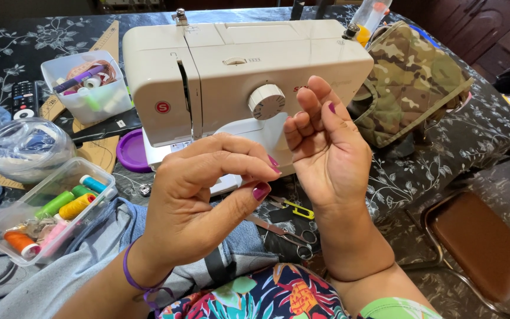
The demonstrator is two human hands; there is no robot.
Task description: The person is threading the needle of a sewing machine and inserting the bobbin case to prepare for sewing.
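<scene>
Both hands are raised in front of a white sewing machine (231, 65). My left hand (202, 189) has thumb and fingertips pinched together near the machine's needle area; whether a fine thread sits between them cannot be told. My right hand (326, 153) is held upright beside it, palm toward the left hand, fingers loosely curled and apart, close to the round dial (265, 101). Denim cloth (107, 236) lies under my left arm. Scissors (284, 231) and a small yellow-handled snipper (293, 207) rest on the table below my hands.
A clear box of thread spools (42, 210) sits at the left, a round clear container (25, 147) and a tub of notions (87, 85) behind it. A purple lid (131, 150), a remote (25, 97), a camouflage pouch (411, 82) and a brown stool (479, 242) are around.
</scene>
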